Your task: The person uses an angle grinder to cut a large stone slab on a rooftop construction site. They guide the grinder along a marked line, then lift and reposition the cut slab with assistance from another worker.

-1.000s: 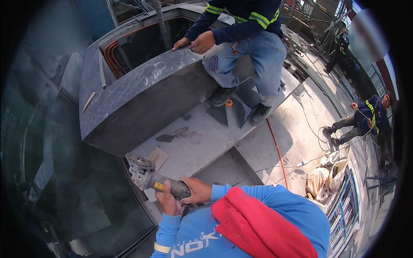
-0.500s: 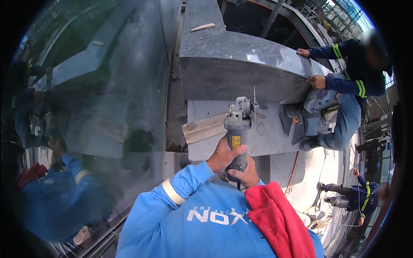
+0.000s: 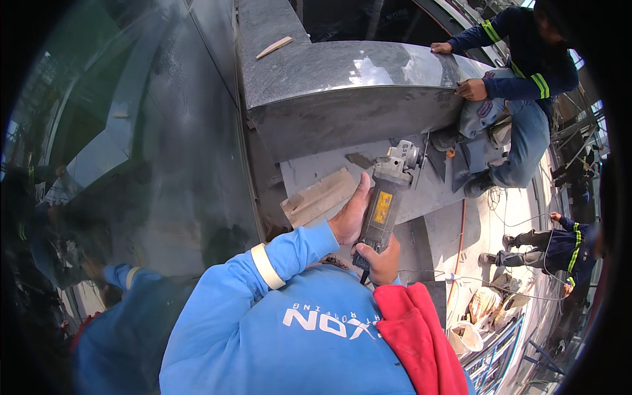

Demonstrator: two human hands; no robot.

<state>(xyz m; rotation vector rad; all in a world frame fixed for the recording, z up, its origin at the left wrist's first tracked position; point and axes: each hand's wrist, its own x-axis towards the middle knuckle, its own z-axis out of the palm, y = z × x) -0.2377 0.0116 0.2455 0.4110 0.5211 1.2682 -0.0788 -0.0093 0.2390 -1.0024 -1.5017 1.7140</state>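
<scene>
A dusty grey angle grinder (image 3: 387, 201) with a yellow label points away from me, tilted rightward, its disc on the right of the head. My left hand (image 3: 349, 214) cradles its left side, thumb raised, fingers hidden behind the body. My right hand (image 3: 382, 260) is closed on the rear end near the cord, thumb on top. A flat stone slab (image 3: 316, 158) lies beyond the tool, with a pale board (image 3: 309, 197) on it. A grey stone-clad ledge (image 3: 349, 112) runs behind, with a thin wood piece (image 3: 273, 47) on top.
A seated co-worker (image 3: 540, 92) rests both hands on the ledge. Another person (image 3: 569, 253) at right handles a cable. Reflective glass (image 3: 164, 164) fills the left. An orange hose (image 3: 461, 237), sacks (image 3: 484, 306) and a blue metal frame (image 3: 494, 352) lie on the right.
My view has swung left since a second ago. The grinder has tilted rightward since half a second ago, and my left thumb has lifted from its body.
</scene>
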